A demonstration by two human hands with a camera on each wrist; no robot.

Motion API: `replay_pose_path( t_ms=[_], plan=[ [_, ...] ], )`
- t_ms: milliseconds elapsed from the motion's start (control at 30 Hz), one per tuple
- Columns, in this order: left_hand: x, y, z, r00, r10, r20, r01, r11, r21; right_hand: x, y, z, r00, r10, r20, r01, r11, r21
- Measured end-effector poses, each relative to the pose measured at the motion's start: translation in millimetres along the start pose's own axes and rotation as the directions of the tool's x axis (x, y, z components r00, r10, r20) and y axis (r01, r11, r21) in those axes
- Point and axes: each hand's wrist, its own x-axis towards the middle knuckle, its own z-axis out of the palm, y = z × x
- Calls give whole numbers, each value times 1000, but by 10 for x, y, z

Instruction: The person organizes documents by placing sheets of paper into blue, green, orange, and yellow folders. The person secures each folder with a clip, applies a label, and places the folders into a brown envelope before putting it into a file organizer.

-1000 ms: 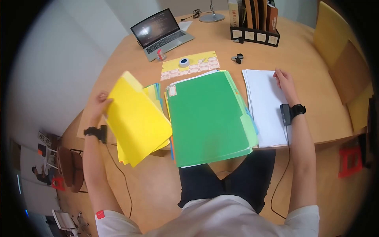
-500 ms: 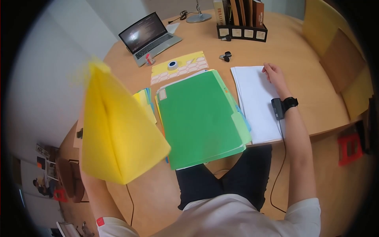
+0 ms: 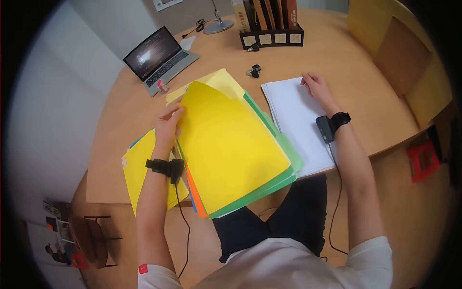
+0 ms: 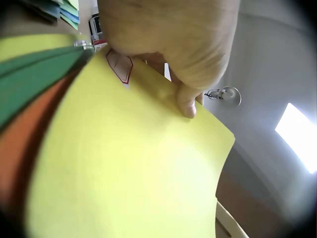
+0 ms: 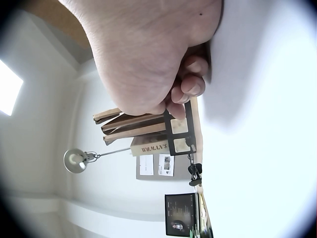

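My left hand [image 3: 167, 126] pinches a bright yellow file folder [image 3: 231, 144] at its upper left edge. In the left wrist view the thumb [image 4: 187, 103] lies on its face, near a red-bordered label [image 4: 120, 67]. The folder overlaps the stack in the middle, where a green folder [image 3: 257, 196] and an orange one [image 3: 196, 195] stick out beneath it. A second pile, topped by a yellow folder [image 3: 138, 168], lies left of my forearm. On the stack of white paper [image 3: 294, 118] rests my right hand [image 3: 318, 89], its fingers loosely curled and holding nothing.
An open laptop [image 3: 161, 58] stands at the back left, with a small red-and-white box [image 3: 162, 86] before it. Binder clips [image 3: 255, 71] lie near a black book rack [image 3: 272, 38]. A lamp base [image 3: 218, 26] stands behind. Cables hang from both wrists.
My left hand has swung the yellow folder up from the left-hand pile and rightward over the green folder. The right hand stays on the white paper. The head view has shifted.
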Motion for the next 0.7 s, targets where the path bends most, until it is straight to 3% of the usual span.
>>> replay_pose_path(
  t_ms=[100,167,200,233,300,333,433,567,600,667,700],
  plan=[
    [125,-101,-241,989,92,112,-75,986,-147,36,34,7,1000,-7,2,7,1000,7],
    [154,-31,-326,983,153,106,-105,926,-363,37,22,-1,1000,-22,12,22,1000,7],
    [166,-13,-384,979,182,95,-118,877,-465,34,14,-3,1000,-19,11,19,1000,9],
    [251,-182,-496,947,296,126,-173,799,-576,21,-11,2,1000,-16,12,16,1000,11],
    [573,-687,-771,844,518,135,-237,588,-774,22,-38,-4,1000,-1,23,0,1000,16],
    [710,-747,-875,753,601,267,-194,591,-783,30,-39,-21,999,12,35,-13,1000,19],
    [757,-695,-973,684,594,423,-87,643,-761,-4,-97,-17,998,6,69,-3,999,-39],
    [810,-846,-1070,641,587,494,-4,646,-763,-115,-475,14,996,-46,75,63,970,-236],
    [832,-941,-1089,639,585,499,11,642,-766,-195,-611,43,983,-129,130,171,901,-398],
    [879,-1091,-1118,637,577,511,36,640,-768,-422,-956,165,927,-260,270,375,654,-657],
    [922,-1162,-1114,634,575,517,48,638,-769,-538,-1074,239,910,-189,370,403,619,-674]
  ],
)
